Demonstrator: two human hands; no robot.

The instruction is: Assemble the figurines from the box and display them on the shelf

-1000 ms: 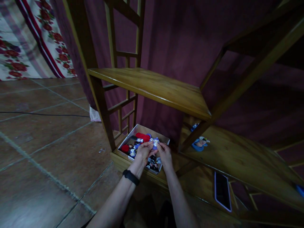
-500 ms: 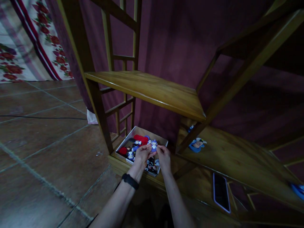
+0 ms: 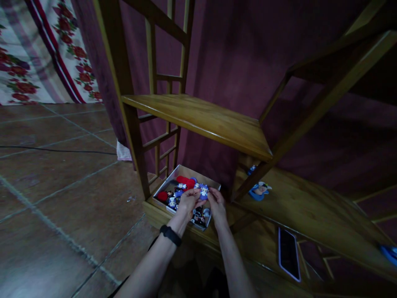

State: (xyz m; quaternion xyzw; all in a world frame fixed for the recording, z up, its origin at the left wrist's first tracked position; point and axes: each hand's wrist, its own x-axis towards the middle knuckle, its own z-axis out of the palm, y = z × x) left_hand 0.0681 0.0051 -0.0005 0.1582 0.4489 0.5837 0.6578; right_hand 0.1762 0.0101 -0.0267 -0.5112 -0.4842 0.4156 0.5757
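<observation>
Between my two hands is a small purple-and-white figurine (image 3: 204, 191), held upright above a cardboard box. My left hand (image 3: 188, 203), with a black band on its wrist, grips it from the left side. The fingers of my right hand (image 3: 217, 203) close on its right side. Below, the open white box (image 3: 165, 187) sits on the low wooden shelf and holds several figurines in red, black, white and purple. A red piece (image 3: 186, 182) lies toward the back of the box. My hands hide part of the contents.
A wooden shelf board (image 3: 198, 118) juts out above the box. On the right-hand shelf stand a blue-and-white figurine (image 3: 259, 190) and a smaller blue one (image 3: 252, 169). A phone (image 3: 288, 253) with a purple edge lies lower right. Tiled floor (image 3: 62, 207) spreads to the left.
The view has shifted slightly, so everything sits a little further right. Both hands still hold the figurine over the box, with only a slight movement of the fingers.
</observation>
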